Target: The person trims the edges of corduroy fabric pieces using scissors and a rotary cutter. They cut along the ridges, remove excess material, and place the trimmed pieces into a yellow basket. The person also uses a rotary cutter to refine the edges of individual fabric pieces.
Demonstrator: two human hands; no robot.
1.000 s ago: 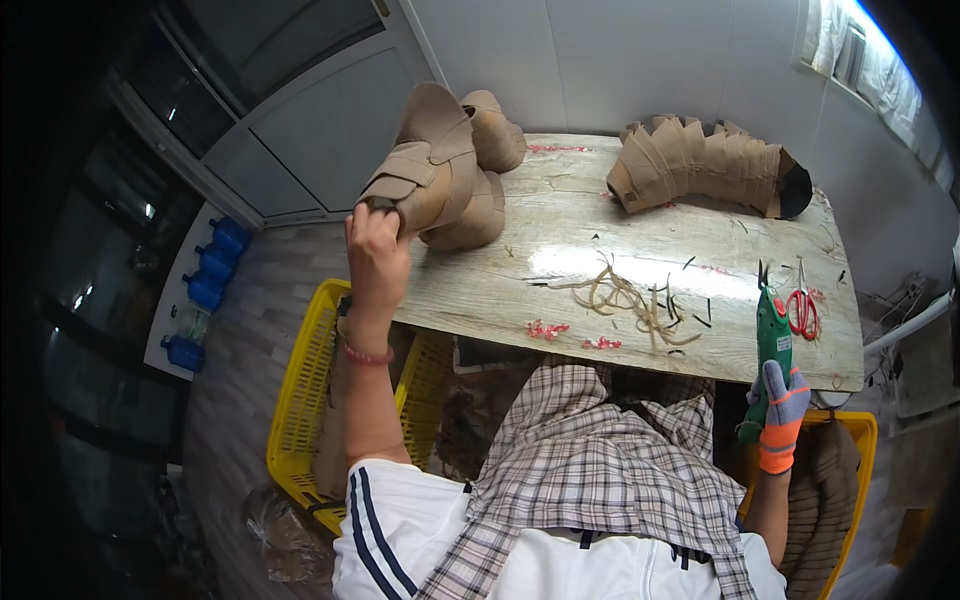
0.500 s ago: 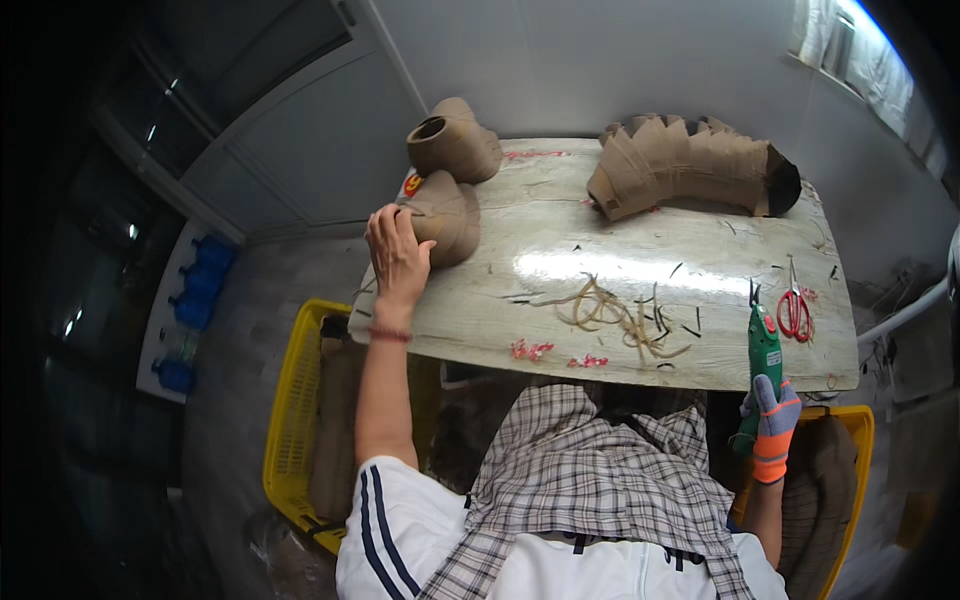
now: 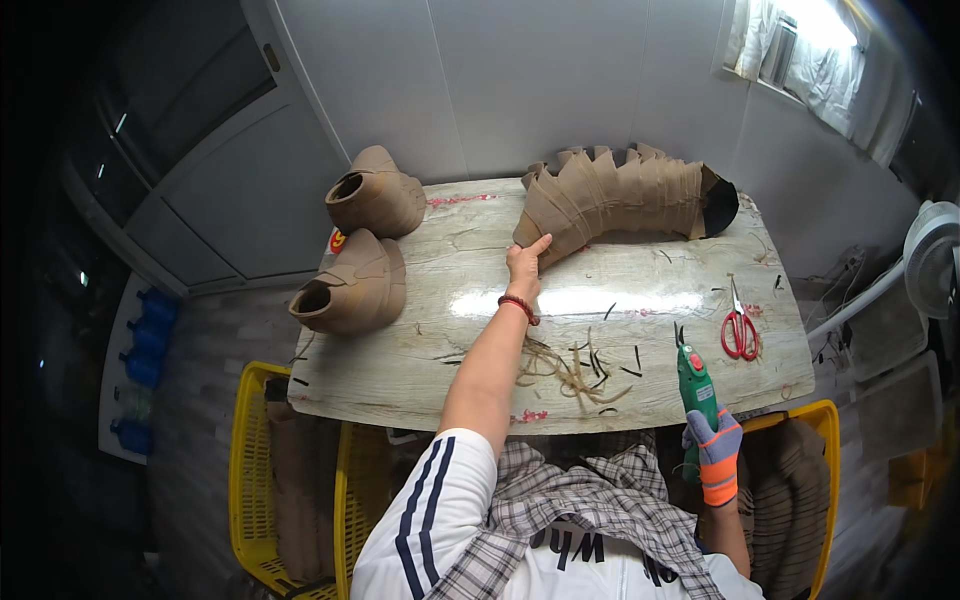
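My left hand is at the near left end of a long row of nested brown shoe uppers. Its thumb lies over the end upper and the fingers curl round its edge. The row's far right end is black. In a grey and orange glove, my right hand grips green electric scissors over the table's front edge, their blades pointing away from me. Two brown upper stacks stand at the table's left: a farther one and a nearer one, their openings facing left.
Red-handled scissors lie on the table's right side. Tan and dark trimmings are scattered near the front middle. Yellow baskets with brown pieces stand below, at left and right. A white fan stands at far right.
My left hand has let go of the nearer left stack and moved right to the long row's end. My right hand still holds the electric scissors. The view has shifted.
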